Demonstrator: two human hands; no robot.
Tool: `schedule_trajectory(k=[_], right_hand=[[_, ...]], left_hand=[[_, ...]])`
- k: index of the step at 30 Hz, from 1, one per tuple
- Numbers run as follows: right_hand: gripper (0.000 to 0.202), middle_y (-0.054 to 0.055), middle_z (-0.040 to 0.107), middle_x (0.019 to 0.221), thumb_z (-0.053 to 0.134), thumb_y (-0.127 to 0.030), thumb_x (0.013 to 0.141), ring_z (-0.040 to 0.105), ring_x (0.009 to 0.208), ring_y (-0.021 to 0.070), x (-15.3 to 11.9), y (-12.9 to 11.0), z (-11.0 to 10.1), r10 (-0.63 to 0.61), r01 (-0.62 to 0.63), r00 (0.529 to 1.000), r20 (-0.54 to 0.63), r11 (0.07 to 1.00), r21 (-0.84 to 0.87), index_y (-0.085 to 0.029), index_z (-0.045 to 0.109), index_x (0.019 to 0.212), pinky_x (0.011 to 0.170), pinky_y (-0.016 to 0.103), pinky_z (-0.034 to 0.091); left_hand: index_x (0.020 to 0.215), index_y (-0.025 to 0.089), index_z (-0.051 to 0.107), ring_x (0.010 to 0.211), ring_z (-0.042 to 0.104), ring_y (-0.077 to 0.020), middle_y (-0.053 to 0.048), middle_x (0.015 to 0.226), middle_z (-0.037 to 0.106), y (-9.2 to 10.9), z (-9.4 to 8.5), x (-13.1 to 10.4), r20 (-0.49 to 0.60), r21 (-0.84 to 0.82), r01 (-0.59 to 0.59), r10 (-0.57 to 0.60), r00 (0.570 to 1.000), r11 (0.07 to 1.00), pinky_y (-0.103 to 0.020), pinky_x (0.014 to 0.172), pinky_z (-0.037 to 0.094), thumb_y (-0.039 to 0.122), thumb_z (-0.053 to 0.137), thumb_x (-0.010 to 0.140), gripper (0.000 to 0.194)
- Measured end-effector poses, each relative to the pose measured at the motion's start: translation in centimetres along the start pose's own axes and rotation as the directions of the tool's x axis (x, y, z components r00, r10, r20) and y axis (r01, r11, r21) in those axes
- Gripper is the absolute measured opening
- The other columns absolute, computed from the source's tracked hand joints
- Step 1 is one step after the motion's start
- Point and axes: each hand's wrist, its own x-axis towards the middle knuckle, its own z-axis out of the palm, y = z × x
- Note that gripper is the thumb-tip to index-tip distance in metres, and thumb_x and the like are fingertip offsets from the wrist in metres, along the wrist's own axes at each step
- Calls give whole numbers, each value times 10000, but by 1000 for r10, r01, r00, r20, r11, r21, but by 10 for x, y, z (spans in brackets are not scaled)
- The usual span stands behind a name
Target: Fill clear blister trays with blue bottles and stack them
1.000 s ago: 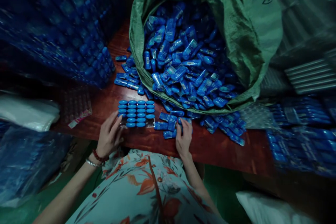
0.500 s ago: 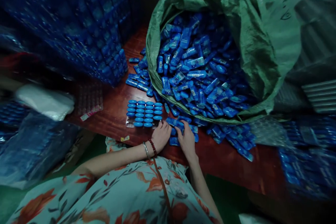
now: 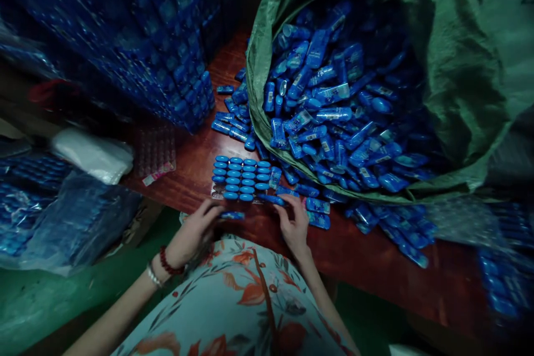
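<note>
Pinched in my left hand [image 3: 195, 233] is a small blue bottle [image 3: 233, 215], lying sideways just in front of the grid of bottles. My right hand [image 3: 294, 225] grips another small blue bottle [image 3: 271, 199] by its right end, at the front right corner of the grid. The grid of blue bottles [image 3: 242, 174] stands in close rows with shiny ends up, in a clear plastic tray [image 3: 217, 192] whose rim shows at the front left. Two loose bottles [image 3: 317, 212] lie flat on the table to the right of my right hand.
A big green woven sack [image 3: 263, 122] lies open at the back right, full of similar bottles [image 3: 334, 114], some spilled around its mouth. Tall stacks of packed bottles [image 3: 167, 55] rise at the left. An unfilled clear tray [image 3: 156, 150] and a white bag [image 3: 94, 153] lie left on the table [image 3: 192, 169].
My hands were together over loose bottles right of the grid. Now my left hand has moved left with one bottle, and my right holds another at the grid's corner. The view has shifted.
</note>
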Motion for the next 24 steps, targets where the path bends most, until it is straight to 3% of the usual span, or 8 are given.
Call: schedule_trajectory(k=[4, 7, 10, 14, 16, 21, 24], right_hand=[[241, 77, 640, 1014, 452, -201, 891, 604, 959, 184, 3, 6, 9, -165, 169, 974, 156, 986, -9, -225, 616, 1066, 850, 363, 501], [311, 86, 622, 1033, 396, -170, 907, 588, 968, 181, 15, 2, 4, -242, 302, 900, 363, 946, -118, -224, 600, 1135, 818, 325, 503], [337, 82, 610, 1008, 373, -141, 907, 574, 910, 185, 31, -12, -2, -249, 428, 803, 541, 873, -234, -223, 593, 1149, 731, 296, 491], [315, 78, 598, 930, 383, -121, 902, 543, 839, 184, 44, -29, 0, -247, 517, 740, 626, 804, -294, -204, 614, 1100, 681, 284, 448], [304, 80, 597, 910, 393, -136, 907, 526, 831, 189, 41, -30, 4, -241, 517, 759, 605, 788, -334, -211, 622, 1092, 685, 294, 431], [399, 130, 566, 1061, 378, -95, 883, 501, 949, 233, 16, -24, 16, -207, 406, 885, 417, 782, -473, -229, 582, 1199, 739, 357, 426], [491, 135, 546, 1080, 358, -41, 850, 498, 985, 234, 5, -21, 23, -182, 340, 918, 351, 818, -464, -216, 524, 1277, 791, 369, 442]], left_hand=[[1045, 194, 529, 874, 570, -162, -50, 950, 554, -27, -17, -10, -307, 37, 138, -120, 944, 990, -284, 780, 491, 217, 455, 887, 176], [1019, 180, 528, 839, 576, -156, -45, 911, 578, -39, -11, -3, -403, 33, 148, -122, 907, 989, -283, 758, 498, 221, 483, 878, 153], [1042, 174, 525, 868, 577, -157, -57, 932, 589, -48, -1, 7, -406, 65, 73, -41, 913, 995, -288, 776, 500, 196, 457, 889, 169], [1139, 164, 516, 932, 542, -172, -106, 1037, 578, -59, 5, 17, -246, 189, -115, 161, 956, 975, -305, 797, 489, 126, 361, 906, 282], [1176, 163, 507, 899, 529, -177, -113, 1036, 577, -63, 2, 21, -182, 233, -191, 236, 954, 953, -304, 766, 487, 119, 346, 905, 318], [1148, 175, 537, 854, 505, -202, -100, 966, 579, -60, -10, 31, -61, 342, -271, 308, 949, 900, -319, 745, 476, 117, 329, 890, 336], [1084, 162, 556, 824, 485, -214, -104, 937, 569, -54, -13, 35, 22, 391, -325, 344, 939, 861, -322, 720, 473, 85, 335, 860, 323]])
